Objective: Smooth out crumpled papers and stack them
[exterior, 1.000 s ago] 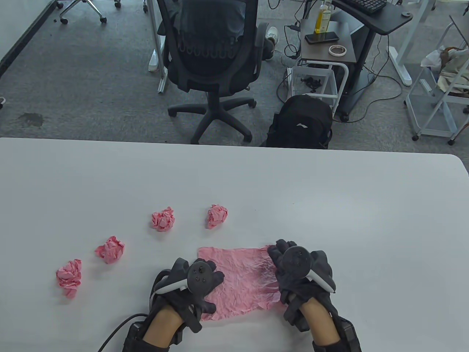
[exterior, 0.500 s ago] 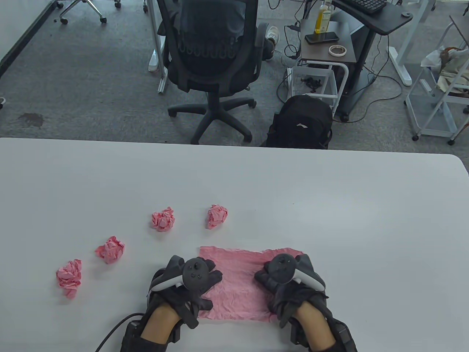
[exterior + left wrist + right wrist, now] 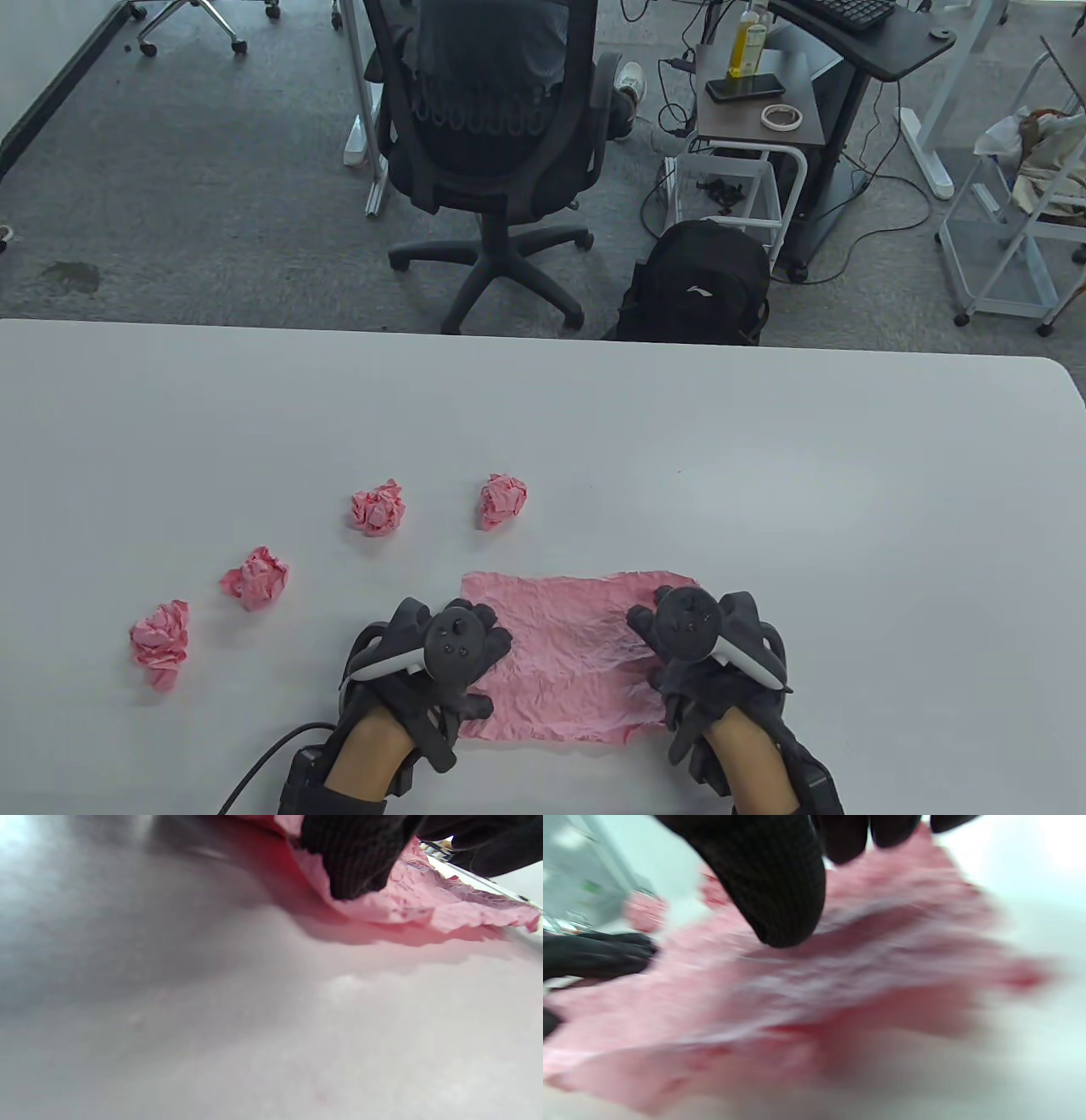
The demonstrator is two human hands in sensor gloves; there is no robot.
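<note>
**Pink sheet held flat under both hands**

Pink paper sheet [image 3: 568, 658] lies spread on the white bench [image 3: 764, 475], near the front edge, wrinkled across its whole surface. Its near edge lifts slightly off the bench in the left wrist view [image 3: 445, 910].

Left hand [image 3: 441, 658] rests on the left portion of the sheet, fingers spread and palm down; it presses the paper without grasping it. In the left wrist view a gloved finger [image 3: 360, 857] bears on the paper.

Right hand [image 3: 708, 649] rests on the right portion of the sheet, fingers likewise extended and palm down, pressing without enclosing anything. In the right wrist view, which is blurred, the fingertips [image 3: 780, 891] touch the sheet [image 3: 840, 984].

Four crumpled pink balls lie on the bench, apart from the sheet:
- one far left [image 3: 159, 641]
- one beside it, further back [image 3: 254, 578]
- one behind the left hand [image 3: 378, 507]
- one just behind the sheet's rear left corner [image 3: 502, 499]
</note>
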